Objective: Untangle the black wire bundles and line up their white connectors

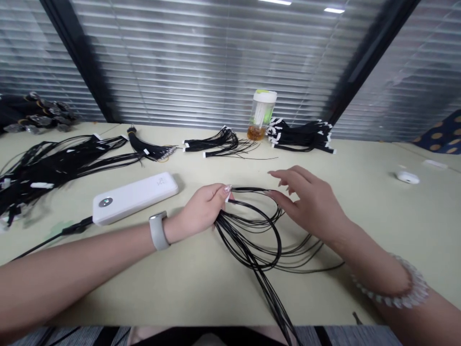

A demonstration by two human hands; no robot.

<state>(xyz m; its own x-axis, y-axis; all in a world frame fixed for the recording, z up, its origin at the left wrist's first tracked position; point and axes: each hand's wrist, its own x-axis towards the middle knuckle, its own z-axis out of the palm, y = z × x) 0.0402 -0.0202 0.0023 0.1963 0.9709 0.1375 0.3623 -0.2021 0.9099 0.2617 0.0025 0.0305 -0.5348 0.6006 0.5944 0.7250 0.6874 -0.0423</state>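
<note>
My left hand is closed around one end of a bundle of thin black cables, with a small white connector showing at the fingertips. The cables fan out to the right in loops, and several strands run down over the table's front edge. My right hand is raised just right of the loops, its fingers stretched and apart from the thumb. The thumb tip is beside the upper strands; whether it touches them I cannot tell.
On the table a white power bank lies left, with a black cable plugged in. Behind are black cable bundles, loose wires, a lidded jar and another cable pile. A white earbud case is far right.
</note>
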